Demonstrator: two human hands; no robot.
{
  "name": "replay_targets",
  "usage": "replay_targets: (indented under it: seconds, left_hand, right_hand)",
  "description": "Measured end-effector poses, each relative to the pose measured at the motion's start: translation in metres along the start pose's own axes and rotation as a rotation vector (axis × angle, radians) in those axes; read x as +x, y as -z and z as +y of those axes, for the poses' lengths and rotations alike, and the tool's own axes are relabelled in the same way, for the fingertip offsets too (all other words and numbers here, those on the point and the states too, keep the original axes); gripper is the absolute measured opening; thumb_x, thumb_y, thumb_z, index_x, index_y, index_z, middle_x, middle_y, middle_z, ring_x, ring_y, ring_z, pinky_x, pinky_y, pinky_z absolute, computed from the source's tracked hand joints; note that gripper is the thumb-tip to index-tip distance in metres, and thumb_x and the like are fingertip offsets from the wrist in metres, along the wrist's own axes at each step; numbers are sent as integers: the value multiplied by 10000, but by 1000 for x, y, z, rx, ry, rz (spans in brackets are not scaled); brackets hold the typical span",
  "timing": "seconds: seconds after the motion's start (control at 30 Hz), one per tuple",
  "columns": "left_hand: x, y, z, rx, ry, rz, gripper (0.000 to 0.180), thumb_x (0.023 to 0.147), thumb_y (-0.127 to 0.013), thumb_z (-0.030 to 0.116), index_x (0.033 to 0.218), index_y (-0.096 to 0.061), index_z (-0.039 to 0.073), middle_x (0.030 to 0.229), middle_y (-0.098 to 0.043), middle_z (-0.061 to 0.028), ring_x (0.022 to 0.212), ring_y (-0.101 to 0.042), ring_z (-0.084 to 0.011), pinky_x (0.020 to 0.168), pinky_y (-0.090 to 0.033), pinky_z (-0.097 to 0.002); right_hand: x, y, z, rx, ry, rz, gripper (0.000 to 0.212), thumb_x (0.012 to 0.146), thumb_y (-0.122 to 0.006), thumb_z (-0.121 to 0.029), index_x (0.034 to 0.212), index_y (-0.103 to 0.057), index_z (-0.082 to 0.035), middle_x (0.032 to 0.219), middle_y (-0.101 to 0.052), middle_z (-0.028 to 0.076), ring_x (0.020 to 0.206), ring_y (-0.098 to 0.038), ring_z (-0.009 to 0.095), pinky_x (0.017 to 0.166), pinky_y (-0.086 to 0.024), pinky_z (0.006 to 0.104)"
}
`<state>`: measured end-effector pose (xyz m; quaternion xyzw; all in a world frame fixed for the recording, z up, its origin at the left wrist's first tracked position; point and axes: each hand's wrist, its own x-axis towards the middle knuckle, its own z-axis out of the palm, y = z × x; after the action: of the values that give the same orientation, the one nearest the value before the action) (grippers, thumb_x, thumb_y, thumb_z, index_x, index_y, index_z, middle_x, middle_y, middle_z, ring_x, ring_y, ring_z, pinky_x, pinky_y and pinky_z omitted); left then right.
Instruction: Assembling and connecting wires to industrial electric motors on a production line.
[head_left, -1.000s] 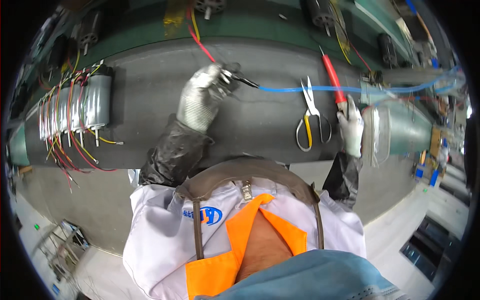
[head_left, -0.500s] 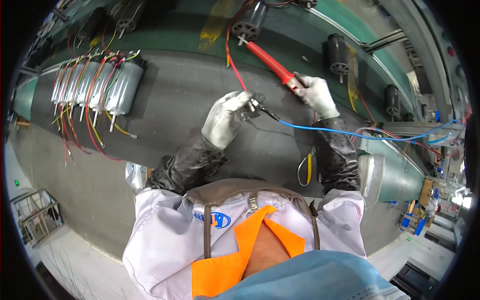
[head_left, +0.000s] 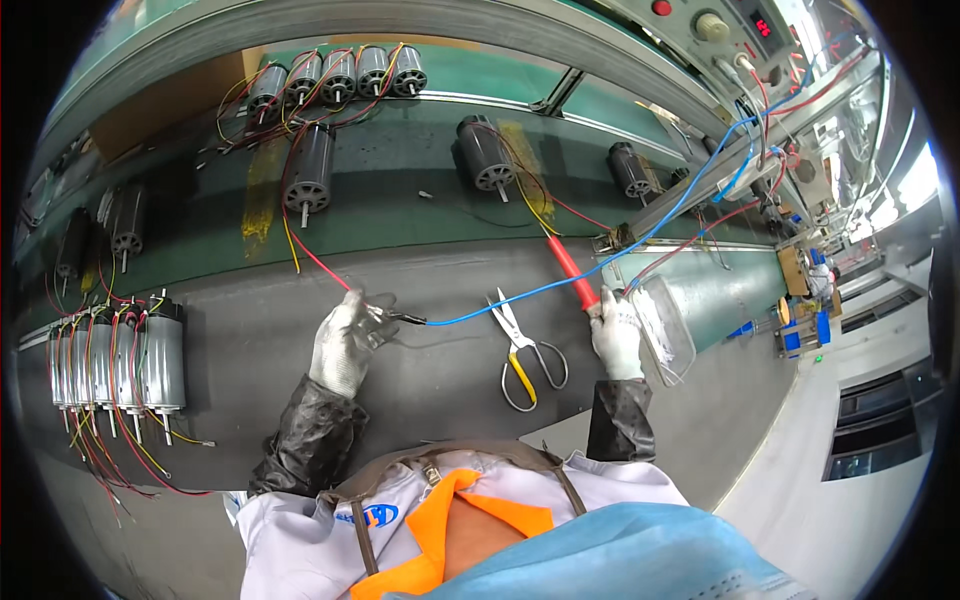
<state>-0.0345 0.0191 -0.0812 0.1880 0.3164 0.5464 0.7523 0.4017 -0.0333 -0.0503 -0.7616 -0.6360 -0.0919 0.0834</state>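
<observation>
My gloved left hand (head_left: 342, 348) is closed on the metal clip (head_left: 378, 314) of a blue lead (head_left: 480, 314). A red wire (head_left: 322, 266) runs from those fingers to a dark motor (head_left: 308, 180) with its shaft towards me. My gloved right hand (head_left: 616, 338) grips a red test probe (head_left: 570, 270) pointing away from me. Its tip is near the wire ends of another dark motor (head_left: 486, 158); whether they touch I cannot tell. Between my hands, scissors (head_left: 517, 345) with a partly yellow-wrapped handle lie on the dark mat (head_left: 250, 350).
Silver motors (head_left: 118, 360) with trailing wires stand in a row at the left. More motors (head_left: 340, 75) sit behind the green belt (head_left: 400, 215). A clear plastic tray (head_left: 668, 340) is beside my right hand. A metal rail and an instrument (head_left: 712, 30) with knobs overhang the far right.
The view has swung right. The probe's tip was at the first motor's shaft; now it is away from it, farther right. My left hand keeps hold of the clip, and my hands are farther apart.
</observation>
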Motion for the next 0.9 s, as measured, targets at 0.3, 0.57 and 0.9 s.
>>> replay_targets:
  seconds: [0.3,0.57,0.9]
  left_hand:
    - [35,34,16,1636,-635,432,278,967,-626,285,839,-685,45,1087,-688,-138,968,-644,-302,817,-498,-415]
    - [-65,49,80,2326,-979,457,299,756,-736,227,1009,-660,87,1207,-618,-133,1102,-599,-338,924,-481,-489]
    - [39,-92,-98,1628,-1038,-974,400,749,-727,312,1074,-654,91,1104,-623,-131,1081,-587,-321,922,-470,-498]
  right_hand:
    - [-2,70,-191,1780,308,-851,427,931,-672,-188,1299,-605,18,949,-691,129,841,-666,174,763,-522,275]
    - [39,38,-78,1204,-402,-306,362,987,-619,-228,1259,-610,10,920,-708,85,721,-642,89,668,-514,241]
    - [212,-27,-172,311,94,-155,708,860,-696,-231,1503,-412,-142,1211,-638,274,1073,-631,448,903,-529,437]
